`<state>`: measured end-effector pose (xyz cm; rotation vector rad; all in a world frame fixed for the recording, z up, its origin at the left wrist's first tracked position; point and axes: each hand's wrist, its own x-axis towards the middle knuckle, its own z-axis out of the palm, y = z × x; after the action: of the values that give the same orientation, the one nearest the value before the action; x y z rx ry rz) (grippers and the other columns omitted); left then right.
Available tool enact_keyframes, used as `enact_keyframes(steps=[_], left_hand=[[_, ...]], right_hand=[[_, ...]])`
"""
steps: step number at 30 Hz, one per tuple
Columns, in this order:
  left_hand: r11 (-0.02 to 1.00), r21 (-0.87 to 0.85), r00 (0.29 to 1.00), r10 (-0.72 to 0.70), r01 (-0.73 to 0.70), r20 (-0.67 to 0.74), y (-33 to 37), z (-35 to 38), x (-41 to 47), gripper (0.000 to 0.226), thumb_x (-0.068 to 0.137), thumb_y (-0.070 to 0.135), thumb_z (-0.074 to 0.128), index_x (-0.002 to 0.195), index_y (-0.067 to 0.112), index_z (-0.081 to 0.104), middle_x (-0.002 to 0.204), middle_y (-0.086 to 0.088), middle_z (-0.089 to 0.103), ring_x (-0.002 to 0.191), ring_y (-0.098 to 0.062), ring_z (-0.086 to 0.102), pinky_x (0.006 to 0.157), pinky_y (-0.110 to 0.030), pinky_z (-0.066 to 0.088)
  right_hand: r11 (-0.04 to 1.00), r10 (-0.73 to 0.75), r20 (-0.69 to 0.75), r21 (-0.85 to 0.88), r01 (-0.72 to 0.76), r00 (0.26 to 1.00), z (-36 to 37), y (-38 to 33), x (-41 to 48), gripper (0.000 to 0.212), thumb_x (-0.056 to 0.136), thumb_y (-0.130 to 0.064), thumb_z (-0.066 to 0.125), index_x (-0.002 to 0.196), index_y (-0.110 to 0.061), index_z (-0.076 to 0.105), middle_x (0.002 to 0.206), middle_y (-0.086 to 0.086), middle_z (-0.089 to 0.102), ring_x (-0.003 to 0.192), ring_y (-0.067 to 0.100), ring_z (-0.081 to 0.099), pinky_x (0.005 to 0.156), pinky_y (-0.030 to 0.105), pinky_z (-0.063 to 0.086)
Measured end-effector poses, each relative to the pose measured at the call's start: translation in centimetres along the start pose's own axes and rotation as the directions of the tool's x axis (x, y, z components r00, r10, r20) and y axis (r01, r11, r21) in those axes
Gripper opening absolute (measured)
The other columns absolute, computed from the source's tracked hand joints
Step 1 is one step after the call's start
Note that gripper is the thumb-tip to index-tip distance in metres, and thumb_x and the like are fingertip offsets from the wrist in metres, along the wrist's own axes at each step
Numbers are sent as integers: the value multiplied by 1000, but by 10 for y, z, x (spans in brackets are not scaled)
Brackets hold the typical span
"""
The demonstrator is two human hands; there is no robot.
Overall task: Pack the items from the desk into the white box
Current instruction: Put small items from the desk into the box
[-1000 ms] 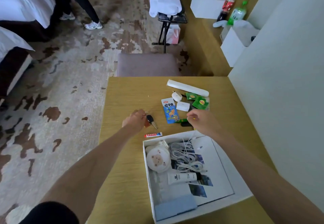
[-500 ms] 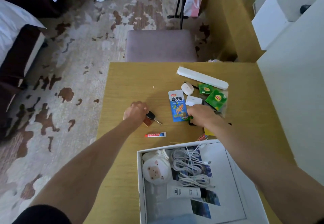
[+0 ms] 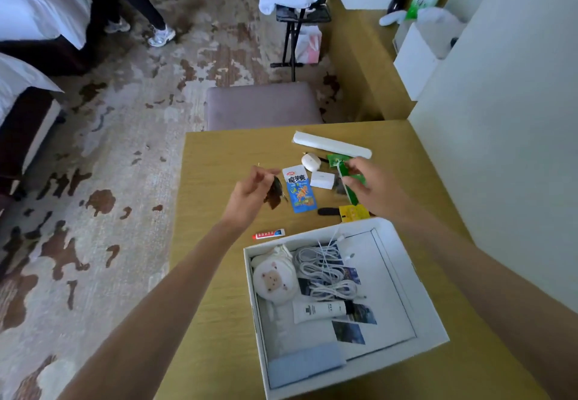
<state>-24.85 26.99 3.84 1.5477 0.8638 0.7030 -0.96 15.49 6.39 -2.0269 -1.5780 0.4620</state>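
Head view, nearest first: the white box (image 3: 428,302) sits at the tabletop's (image 3: 219,274) near right, with cables (image 3: 325,269), a tube (image 3: 319,311) and a round pouch (image 3: 273,280) at its left and bare floor at its right. Beyond its far rim lie a small red tube (image 3: 269,234), a yellow packet (image 3: 353,212) and a blue snack packet (image 3: 299,189). Above these the left hand (image 3: 250,193) pinches a dark key (image 3: 275,191) and the right hand (image 3: 372,180) grips green packets (image 3: 347,177), a white stick (image 3: 331,145) lying near the far edge.
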Motion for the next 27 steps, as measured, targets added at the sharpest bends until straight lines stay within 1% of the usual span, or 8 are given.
enact_keyframes(steps=[4,7,11,15,19,23,25,27], left_hand=[[947,-319,997,11,-36,-80,40,21,-44,20,98,19,47,81,19,56,95,-6,72,71,-23,61,68,-40,51],[938,-347,995,-18,-18,-101,43,36,-75,17,100,19,43,88,9,51,86,-12,66,62,-25,55,59,-45,49],[993,-113,997,-22,14,-71,25,53,-112,18,101,23,42,88,11,48,67,-3,58,49,-25,50,44,-33,45],[952,306,1000,-10,15,-20,2,73,-139,18,97,23,47,81,30,47,60,12,52,58,-16,48,57,-36,44],[651,740,971,-16,-171,239,-13,84,-153,10,97,26,47,92,18,51,83,4,57,78,-18,54,70,-34,42],[272,911,901,-222,-310,373,-21,90,-161,19,97,25,42,107,11,51,111,-8,60,103,-25,56,80,-40,49],[175,925,882,-284,-337,375,-22,92,-165,23,96,23,45,113,11,53,115,-9,60,107,-25,54,83,-39,49],[153,931,872,-327,-332,365,-22,90,-170,26,94,24,48,117,12,54,119,-8,58,111,-24,53,88,-39,48]], right_hand=[[983,14,-89,183,3,996,-33,-31,-49,19,97,-24,55,113,-14,57,106,-1,65,97,8,63,80,27,54],[958,1,-94,287,26,996,-41,-42,-82,17,96,-24,58,109,-13,59,102,1,67,91,12,67,77,28,56],[951,-96,56,299,75,994,-32,-35,-115,10,94,-27,61,102,-21,59,90,-11,66,81,3,65,67,14,51],[964,-123,270,259,51,955,-1,-11,-130,10,95,-29,60,103,-22,59,93,-9,66,84,6,64,72,22,53],[994,-94,458,96,56,884,31,2,-137,18,95,-22,57,112,-16,58,98,7,66,87,28,62,76,42,50],[983,-137,571,-24,184,809,46,5,-144,33,87,-6,52,118,-15,57,106,10,63,93,29,60,73,40,50],[970,-150,609,-62,235,779,50,4,-147,37,83,-1,52,118,-13,58,109,11,62,93,28,59,72,39,50],[954,-174,634,-83,289,754,55,2,-150,35,81,0,52,113,-11,59,108,14,61,93,30,58,73,40,52]])
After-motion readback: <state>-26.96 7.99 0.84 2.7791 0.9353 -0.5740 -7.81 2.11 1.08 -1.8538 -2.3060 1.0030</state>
